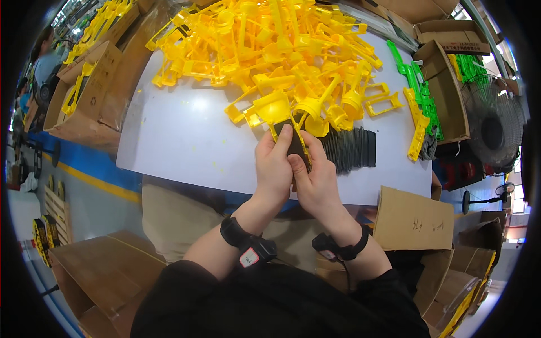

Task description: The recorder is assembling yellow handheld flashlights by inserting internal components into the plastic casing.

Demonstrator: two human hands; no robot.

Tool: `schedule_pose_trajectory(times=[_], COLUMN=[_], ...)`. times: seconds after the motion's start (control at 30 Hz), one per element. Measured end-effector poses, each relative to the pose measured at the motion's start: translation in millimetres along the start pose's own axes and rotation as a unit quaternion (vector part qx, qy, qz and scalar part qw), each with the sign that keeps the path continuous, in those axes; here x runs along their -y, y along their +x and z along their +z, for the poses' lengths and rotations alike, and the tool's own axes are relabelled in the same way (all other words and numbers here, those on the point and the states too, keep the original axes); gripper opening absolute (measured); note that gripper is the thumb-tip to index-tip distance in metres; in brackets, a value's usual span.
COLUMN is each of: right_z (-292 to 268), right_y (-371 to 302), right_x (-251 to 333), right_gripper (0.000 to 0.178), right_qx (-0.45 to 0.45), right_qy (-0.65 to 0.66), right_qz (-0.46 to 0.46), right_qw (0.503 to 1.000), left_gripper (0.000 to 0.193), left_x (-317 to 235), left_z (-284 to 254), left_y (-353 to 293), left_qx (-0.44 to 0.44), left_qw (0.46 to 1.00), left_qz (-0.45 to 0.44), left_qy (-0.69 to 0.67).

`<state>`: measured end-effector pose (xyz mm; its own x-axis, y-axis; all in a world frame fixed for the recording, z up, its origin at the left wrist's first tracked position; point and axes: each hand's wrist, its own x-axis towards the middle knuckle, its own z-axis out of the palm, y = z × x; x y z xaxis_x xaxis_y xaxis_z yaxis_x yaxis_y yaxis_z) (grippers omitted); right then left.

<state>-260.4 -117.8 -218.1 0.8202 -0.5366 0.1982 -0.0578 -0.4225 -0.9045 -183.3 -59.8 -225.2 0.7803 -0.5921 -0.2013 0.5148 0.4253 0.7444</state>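
Both hands grip one yellow plastic part (272,108) over the front of the table. It has a rounded, cup-like far end and a narrow frame running back between my thumbs. A flat black strip (295,147) lies in that frame. My left hand (273,169) closes on the frame's left side, thumb on the strip. My right hand (316,179) closes on the right side, its thumb at the strip's near end. Just right of my right hand lies a row of dark flat strips (350,150). The fingers under the part are hidden.
A large heap of similar yellow parts (242,45) covers the far side of the white table (180,135). Green parts (420,90) and yellow pieces lie at the right edge. Cardboard boxes (93,96) stand around, and a fan (491,118) is at right.
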Motion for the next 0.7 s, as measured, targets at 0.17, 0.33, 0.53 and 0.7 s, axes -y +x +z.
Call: schedule_pose_trajectory(times=[0.17, 0.33, 0.53, 0.7], right_z=[0, 3, 0, -7], right_y=[0, 0, -1, 3], right_x=[11, 14, 8, 4], right_gripper=[0.045, 0.046, 0.048, 0.059], right_qx=[0.015, 0.025, 0.027, 0.016], right_qy=[0.006, 0.008, 0.0, -0.014], right_qz=[0.014, 0.018, 0.016, 0.005], right_qw=[1.0, 0.999, 1.0, 1.0], left_gripper=[0.019, 0.019, 0.02, 0.019], left_x=[-7, -10, -7, -6], left_z=[-1, -7, -12, -6], left_y=[2, 6, 3, 8], left_qx=[-0.002, -0.001, 0.027, 0.039], left_qw=[1.0, 1.0, 0.999, 0.996], left_qz=[-0.003, -0.007, -0.037, -0.076], left_qy=[-0.016, 0.022, 0.012, -0.015])
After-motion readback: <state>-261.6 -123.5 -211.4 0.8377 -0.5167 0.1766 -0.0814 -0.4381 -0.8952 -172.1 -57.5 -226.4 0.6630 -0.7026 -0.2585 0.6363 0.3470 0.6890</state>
